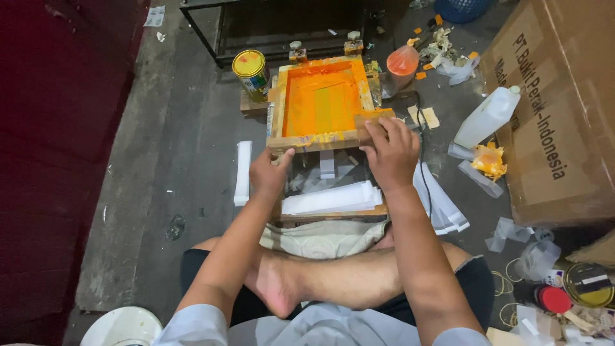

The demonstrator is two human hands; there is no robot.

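Screen-printing frame (320,102): wooden, mesh flooded with orange ink, sat on a low wooden board (333,214) on the floor, directly ahead of the crossed legs; it appears hinged at the far edge by 2 clamps (323,46).

Left hand (269,173): near-left corner of the frame is gripped, thumb on top, fingers underneath, so full closure cannot be confirmed. Right hand (391,150): laid over the near-right corner, fingers spread on what looks like a wooden squeegee (375,115) resting on the rail; pressing rather than clenching.

Risks, as judged:
- Wet ink across the whole mesh: smearing is likely if the frame is lifted unevenly by the 2 corners.
- The squeegee could slide off the rail and drop ink onto the white strips (330,198) stacked under the frame.
- Ink on the fingers could be transferred to clean stock.
- The open paint can (252,70) is just beside the frame's far-left corner; a sideways swing could tip it.
- A black cable (423,160) runs along the right side, near the right wrist: snag hazard.

Clearance: left side is mostly bare floor, 1 white strip (243,172) only. Right side is crowded: white plastic jug (488,116), orange-stained bags, cardboard box (551,109) well apart. Near side is blocked by the legs.
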